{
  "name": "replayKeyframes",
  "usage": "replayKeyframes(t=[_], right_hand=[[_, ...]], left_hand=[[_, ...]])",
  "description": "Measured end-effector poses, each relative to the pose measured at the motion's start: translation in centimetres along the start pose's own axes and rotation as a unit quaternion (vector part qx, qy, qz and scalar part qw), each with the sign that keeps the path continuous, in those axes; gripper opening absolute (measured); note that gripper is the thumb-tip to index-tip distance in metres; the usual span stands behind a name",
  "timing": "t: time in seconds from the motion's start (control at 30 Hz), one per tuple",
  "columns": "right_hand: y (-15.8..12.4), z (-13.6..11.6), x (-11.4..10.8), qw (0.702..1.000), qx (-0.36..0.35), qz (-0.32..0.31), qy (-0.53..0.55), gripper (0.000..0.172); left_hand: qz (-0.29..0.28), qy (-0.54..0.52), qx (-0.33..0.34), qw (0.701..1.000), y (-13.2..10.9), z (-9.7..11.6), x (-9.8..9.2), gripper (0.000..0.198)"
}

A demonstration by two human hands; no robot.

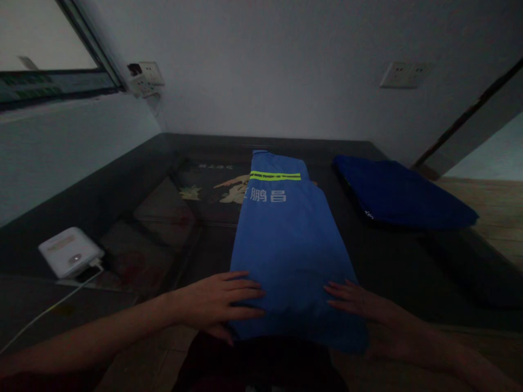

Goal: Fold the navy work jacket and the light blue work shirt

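A blue garment (286, 234), folded into a long narrow strip, lies on the dark table (408, 261) and runs away from me. It bears a yellow-green reflective band and white characters near its far end. My left hand (220, 307) rests flat on the garment's near left edge, fingers stretched out and the thumb curled under the edge. My right hand (359, 299) lies flat on the near right edge, fingers extended toward the middle. Nothing is gripped in either hand.
A folded dark blue cloth (400, 190) lies at the table's back right. A white power bank (69, 251) with a white cable (49, 310) sits at the left. Wall sockets (145, 79) and a window frame are at the back left. The room is dim.
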State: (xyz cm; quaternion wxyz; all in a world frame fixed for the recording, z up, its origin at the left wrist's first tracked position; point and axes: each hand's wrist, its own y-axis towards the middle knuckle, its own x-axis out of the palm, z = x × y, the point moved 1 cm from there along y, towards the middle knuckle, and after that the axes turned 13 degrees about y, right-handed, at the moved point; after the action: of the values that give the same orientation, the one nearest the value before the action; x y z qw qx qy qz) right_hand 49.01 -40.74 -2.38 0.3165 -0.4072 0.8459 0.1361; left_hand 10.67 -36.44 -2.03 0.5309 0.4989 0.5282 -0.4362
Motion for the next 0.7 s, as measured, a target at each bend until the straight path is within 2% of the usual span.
replayKeyframes(t=[0.07, 0.1, 0.2, 0.3, 0.47, 0.7], right_hand=[[-0.5, 0.6, 0.5, 0.998, -0.025, -0.016, -0.060, 0.079], [-0.6, 0.8, 0.6, 0.995, -0.039, -0.014, -0.094, 0.080], [-0.5, 1.6, 0.9, 0.979, -0.080, 0.012, -0.185, 0.072], [0.0, 1.8, 1.0, 0.966, -0.105, 0.031, -0.233, 0.072], [1.3, 1.8, 1.2, 0.960, -0.128, 0.012, -0.248, 0.070], [1.3, 1.4, 1.0, 0.975, -0.115, -0.003, -0.188, 0.066]], left_hand=[[0.002, 0.021, -0.004, 1.000, 0.0, 0.4, 0.1, 0.052], [0.004, 0.037, -0.010, 0.999, 0.1, 0.6, 0.2, 0.051], [0.000, 0.091, -0.023, 0.996, 0.3, 1.2, 0.6, 0.057], [0.001, 0.121, -0.030, 0.992, 0.4, 1.6, 1.4, 0.056], [0.033, 0.120, -0.036, 0.992, 0.4, 1.6, 1.8, 0.051], [0.042, 0.064, -0.031, 0.997, 0.0, 1.5, 1.2, 0.050]])
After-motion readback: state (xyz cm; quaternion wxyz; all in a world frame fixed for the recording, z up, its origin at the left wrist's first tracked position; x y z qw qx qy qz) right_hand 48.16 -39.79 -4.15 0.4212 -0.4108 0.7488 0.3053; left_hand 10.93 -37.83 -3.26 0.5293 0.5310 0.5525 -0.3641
